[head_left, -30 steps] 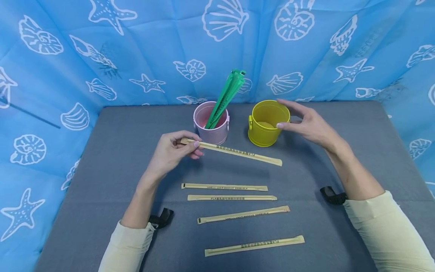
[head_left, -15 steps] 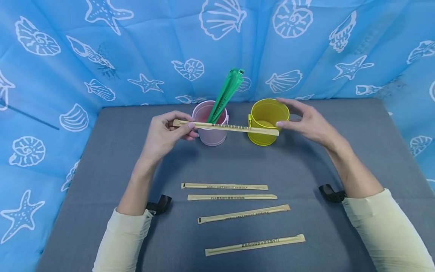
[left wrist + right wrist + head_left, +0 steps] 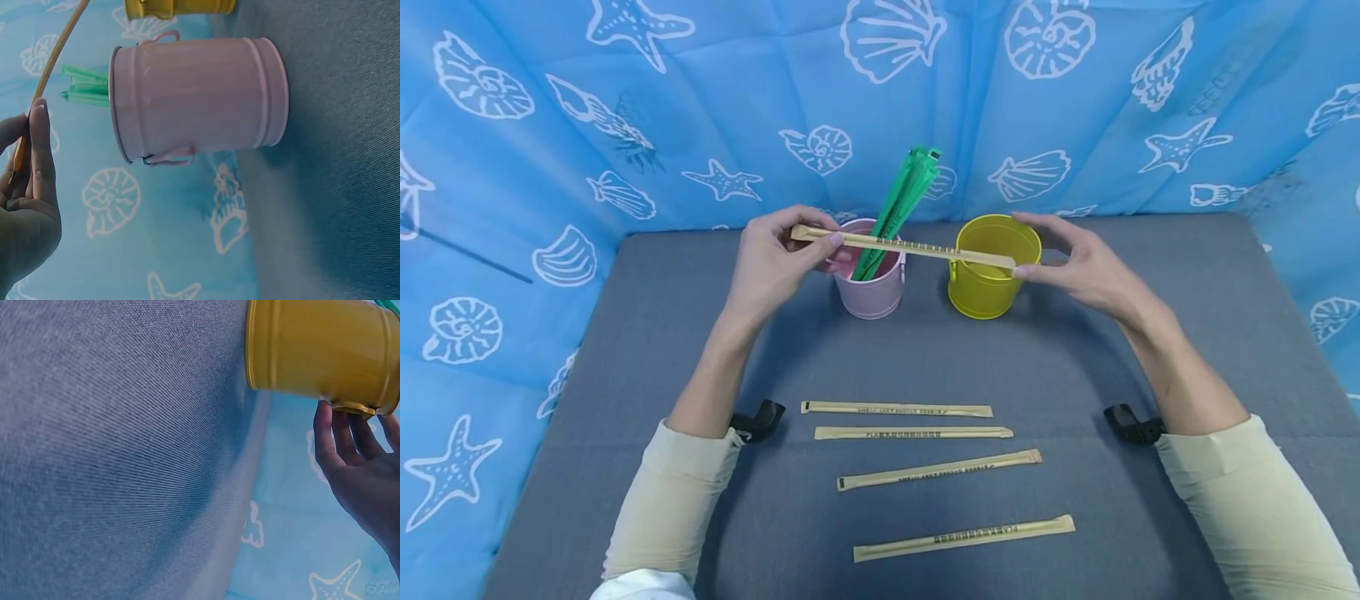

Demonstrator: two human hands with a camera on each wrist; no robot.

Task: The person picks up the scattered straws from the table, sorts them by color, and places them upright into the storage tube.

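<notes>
- Wrapped straw [image 3: 906,247] is held level in the air over the two buckets at the worktop's far edge; its left end is pinched in the left hand [image 3: 772,262], its right end lies over the yellow bucket [image 3: 992,267].
- Left hand: fingers and thumb curled round the straw's end, seen too from the left wrist [image 3: 25,206].
- Right hand [image 3: 1078,265]: fingers spread and relaxed round the yellow bucket's rim, thumb tip right at the straw's right end; touching the rim per right wrist view [image 3: 359,469], no clear grip.
- Pink bucket [image 3: 871,279] stands just beside the yellow one and holds green wrapped straws [image 3: 898,208], leaning upright.
- Four more tan wrapped straws [image 3: 925,454] lie in a loose column toward the worktop's near edge.
- Step, judged: carry phase, straw over the yellow bucket, not in it yet.
- Next move, judged: tip the right end down into the bucket mouth while the right hand steadies the bucket, then let go.
</notes>
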